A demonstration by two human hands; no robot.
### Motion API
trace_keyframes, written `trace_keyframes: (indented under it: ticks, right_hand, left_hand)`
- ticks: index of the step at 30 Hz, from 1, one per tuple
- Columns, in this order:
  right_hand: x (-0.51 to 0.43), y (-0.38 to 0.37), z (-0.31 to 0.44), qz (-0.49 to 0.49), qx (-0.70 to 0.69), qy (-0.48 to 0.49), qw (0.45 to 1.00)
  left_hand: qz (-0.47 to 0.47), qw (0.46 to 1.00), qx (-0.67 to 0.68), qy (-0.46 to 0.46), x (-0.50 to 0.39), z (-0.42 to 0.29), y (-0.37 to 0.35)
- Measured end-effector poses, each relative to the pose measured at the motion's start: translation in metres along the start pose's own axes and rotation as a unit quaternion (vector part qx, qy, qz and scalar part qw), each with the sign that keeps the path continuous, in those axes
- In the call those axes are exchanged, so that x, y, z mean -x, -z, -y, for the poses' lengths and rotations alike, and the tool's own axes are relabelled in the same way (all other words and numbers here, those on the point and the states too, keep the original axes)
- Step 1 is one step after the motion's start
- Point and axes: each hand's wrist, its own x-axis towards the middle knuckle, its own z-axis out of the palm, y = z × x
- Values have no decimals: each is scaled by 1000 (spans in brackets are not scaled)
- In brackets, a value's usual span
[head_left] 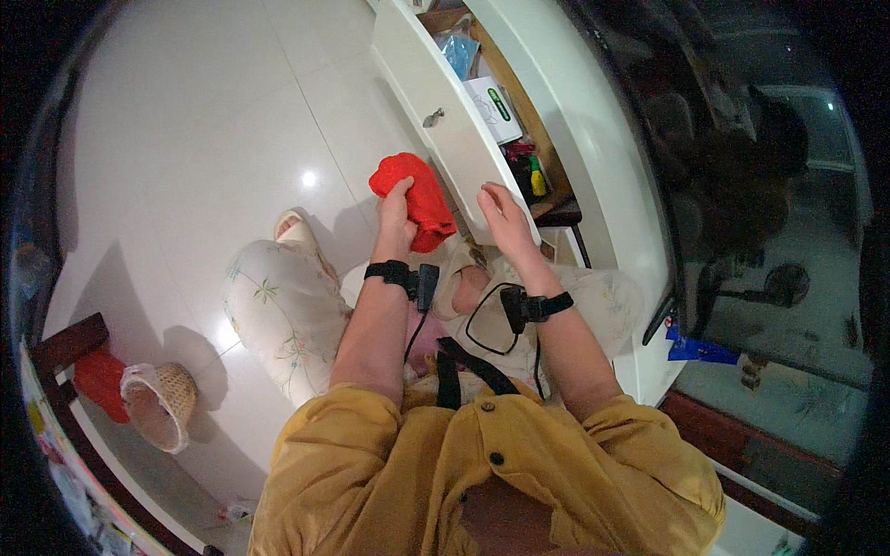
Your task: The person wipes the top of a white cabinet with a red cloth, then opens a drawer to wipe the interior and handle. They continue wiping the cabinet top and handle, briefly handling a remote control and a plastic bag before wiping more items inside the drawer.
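My left hand (395,217) grips a folded red cloth (429,203) above the tiled floor, with the thumb lying on top. To its right, a white drawer (455,142) stands pulled out of a white cabinet (591,118). My right hand (509,224) is at the near end of the drawer front, its fingers extended and holding nothing. Whether the fingers press on the panel is hard to tell. Inside the drawer lie a white box (495,111) with a green label, a blue item in clear plastic (459,54) and a yellow-and-green object (536,176).
A small metal handle (434,117) sticks out from the drawer front. A large dark glossy screen (737,208) stands on the cabinet at right. At lower left are a lined woven basket (174,396) and a red item (101,386) beside dark wooden furniture (73,344).
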Motion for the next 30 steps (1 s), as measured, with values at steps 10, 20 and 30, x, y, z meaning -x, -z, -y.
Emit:
trace_keyframes:
  ticks: [10,20,30]
  right_hand:
    - [-34,-15,19,24,-32,23,999]
    - [-31,-30,26,82,-13,13,996]
    - [-37,-38,10,48,-68,-31,996]
  left_hand:
    - [18,998,51,16,-64,60,-54]
    - [96,983,-48,-151,-238,-104,-115]
    - [43,993,-97,-57,-229,-29,-53]
